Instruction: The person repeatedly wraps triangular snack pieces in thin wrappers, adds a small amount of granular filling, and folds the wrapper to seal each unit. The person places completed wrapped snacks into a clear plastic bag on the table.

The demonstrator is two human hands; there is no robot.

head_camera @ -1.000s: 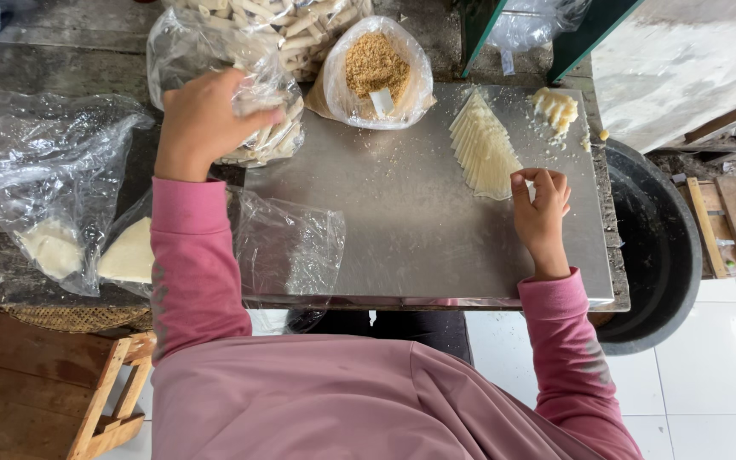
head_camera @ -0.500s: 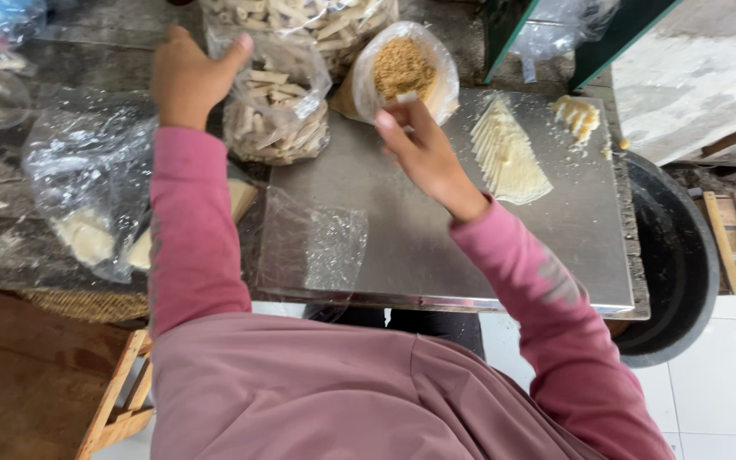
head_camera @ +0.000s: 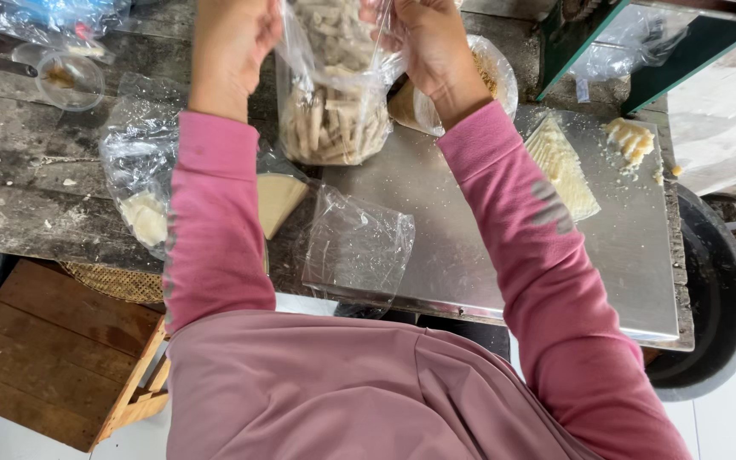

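- Clear plastic bag of pale stick-shaped snacks [head_camera: 334, 111]: I see it raised above the far left corner of the metal tray [head_camera: 487, 255], its filled bottom hanging just over the tray's edge.
- Left hand [head_camera: 233, 43]: I see it clenched on the bag's upper left edge, fingers curled into the plastic.
- Right hand [head_camera: 428, 43]: grasping the bag's upper right edge, directly opposite the left hand; the bag's mouth is stretched between the two.
- Second bag holding golden crumbs [head_camera: 491, 77]: behind the right wrist, at the tray's far edge.
- Row of pale flat wafers [head_camera: 562, 166]: lying on the tray, right of the right forearm.
- Small heap of yellowish pieces [head_camera: 630, 139]: at the tray's far right corner.
- Empty crumpled clear bag [head_camera: 355, 247]: on the tray's near left corner, overhanging its edge.
- Bags with pale triangular sheets [head_camera: 142, 187]: left of the tray, on the dark worn table [head_camera: 19, 170].
- Black tub [head_camera: 717, 298]: below the tray's right side.
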